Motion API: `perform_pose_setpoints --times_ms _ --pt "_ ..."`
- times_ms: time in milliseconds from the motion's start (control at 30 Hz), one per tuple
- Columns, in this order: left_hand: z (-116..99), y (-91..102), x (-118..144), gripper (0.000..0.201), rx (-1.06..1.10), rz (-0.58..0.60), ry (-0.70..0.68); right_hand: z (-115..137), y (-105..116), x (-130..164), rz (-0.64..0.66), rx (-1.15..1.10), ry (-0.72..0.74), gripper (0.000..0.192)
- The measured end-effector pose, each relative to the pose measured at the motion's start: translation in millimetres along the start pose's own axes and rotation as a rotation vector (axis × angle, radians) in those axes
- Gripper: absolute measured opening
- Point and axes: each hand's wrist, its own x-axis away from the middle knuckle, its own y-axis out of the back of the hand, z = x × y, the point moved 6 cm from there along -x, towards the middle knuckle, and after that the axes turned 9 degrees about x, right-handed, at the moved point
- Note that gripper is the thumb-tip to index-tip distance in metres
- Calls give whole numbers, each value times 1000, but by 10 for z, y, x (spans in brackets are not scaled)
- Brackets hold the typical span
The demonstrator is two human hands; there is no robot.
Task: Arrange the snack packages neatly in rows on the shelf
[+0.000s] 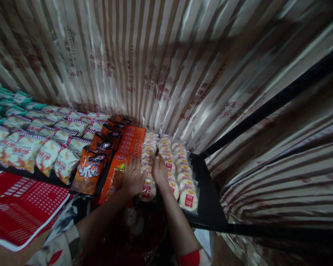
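My left hand (133,177) lies flat, fingers stretched, over the orange snack packets (127,142). Its thumb reaches to the left row of round white cakes or crackers in clear wrappers (147,192). My right hand (160,173) is on edge along the other side of that row, fingers extended and not wrapped round anything. Beside it stand the middle row of wrapped rounds (169,164) and the right row of wrapped rounds (188,197). What exactly is inside the round wrappers I cannot tell.
Dark orange snack bags (88,171) and white snack bags (66,162) fill the left of the black shelf (211,201). Green packets (13,99) lie farther left. A red basket (27,207) is below. Striped curtain (144,62) hangs behind; a black bar (266,107) slants at right.
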Motion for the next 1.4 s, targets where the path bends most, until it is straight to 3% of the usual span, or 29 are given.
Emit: perform_pose_setpoints --times_ms 333,467,700,967,1067,1167,1267,1400 --pt "-106 -71 -553 59 22 119 122 -109 -82 -123 70 -38 -100 78" --pt "-104 -179 -601 57 41 100 92 -131 -120 -150 86 -85 -65 76" --pt "19 -240 -612 56 32 -38 72 -158 -90 -265 32 -115 -49 76" --pt "18 -266 -679 53 62 46 40 -85 -57 -293 48 -124 -25 74" --pt "-30 -135 -617 55 29 27 52 -92 103 -211 -24 -126 -28 73" --pt "-156 51 -429 51 43 -35 -29 -142 355 -45 -165 -146 27 64" --pt "-333 201 -102 45 122 -71 -162 -296 604 213 -313 -80 79 56" --pt "-626 213 434 41 229 4 -384 -585 789 638 -398 137 98 51"
